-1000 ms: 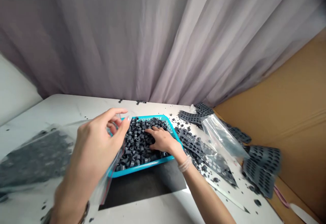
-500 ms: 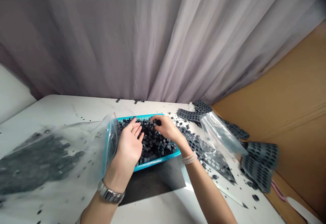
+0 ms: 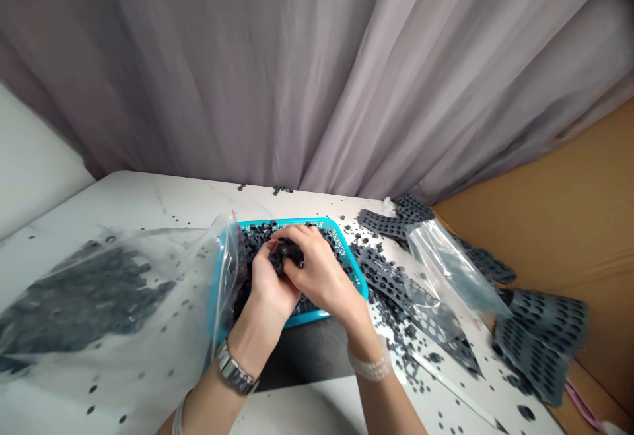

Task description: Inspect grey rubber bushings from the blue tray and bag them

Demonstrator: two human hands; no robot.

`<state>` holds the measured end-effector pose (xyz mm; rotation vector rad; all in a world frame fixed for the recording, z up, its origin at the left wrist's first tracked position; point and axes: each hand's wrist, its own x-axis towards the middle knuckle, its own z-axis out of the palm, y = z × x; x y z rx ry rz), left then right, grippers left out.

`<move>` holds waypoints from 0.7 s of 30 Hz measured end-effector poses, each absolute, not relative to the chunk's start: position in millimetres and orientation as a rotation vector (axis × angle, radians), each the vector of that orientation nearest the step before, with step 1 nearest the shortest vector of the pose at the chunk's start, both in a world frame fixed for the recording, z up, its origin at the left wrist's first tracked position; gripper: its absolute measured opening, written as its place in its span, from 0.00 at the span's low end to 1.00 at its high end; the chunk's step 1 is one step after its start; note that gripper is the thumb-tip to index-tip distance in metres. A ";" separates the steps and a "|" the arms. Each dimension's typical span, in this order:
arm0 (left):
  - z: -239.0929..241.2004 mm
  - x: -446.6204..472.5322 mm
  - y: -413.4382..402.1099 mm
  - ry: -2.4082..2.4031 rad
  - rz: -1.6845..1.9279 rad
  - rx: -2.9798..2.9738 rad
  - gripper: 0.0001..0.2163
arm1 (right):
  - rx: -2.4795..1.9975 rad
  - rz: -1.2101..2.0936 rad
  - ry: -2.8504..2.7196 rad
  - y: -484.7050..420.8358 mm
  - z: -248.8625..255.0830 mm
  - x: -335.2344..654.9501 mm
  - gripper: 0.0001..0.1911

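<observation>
No text, number or sign can be read.

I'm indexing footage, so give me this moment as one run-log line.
left hand + right hand: cupped together around small black pieces | below: blue perforated plastic basket | basket's left edge: mouth of clear plastic bag

Two hands were in view: one left hand (image 3: 271, 286) and one right hand (image 3: 324, 276). Between them sat several black bits (image 3: 281, 253), partly hidden, so their number could not be told; elsewhere the bits were too many to count. There was one basket (image 3: 308, 318), one mat (image 3: 307, 356), one table (image 3: 163, 194), one curtain (image 3: 247, 78) and one watch (image 3: 236, 369). The clear bags numbered two: one at left (image 3: 185, 253), one at right (image 3: 448, 260). At least five perforated sheets (image 3: 539, 333) overlapped, hiding the exact count. One white tool (image 3: 456, 385) lay nearby.
</observation>
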<state>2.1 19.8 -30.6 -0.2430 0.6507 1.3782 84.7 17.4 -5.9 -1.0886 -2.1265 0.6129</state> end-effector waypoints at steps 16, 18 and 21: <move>-26.5 4.1 18.2 0.478 1.450 -0.295 0.10 | -0.755 1.043 -1.107 12.7 -31.7 63.8 0.20; -25.6 4.8 18.1 0.479 1.407 -0.304 0.11 | -0.733 1.045 -1.080 12.5 -29.5 65.8 0.18; -25.4 3.9 18.6 0.482 1.369 -0.316 0.13 | -0.663 1.042 -0.951 13.7 -26.7 66.4 0.16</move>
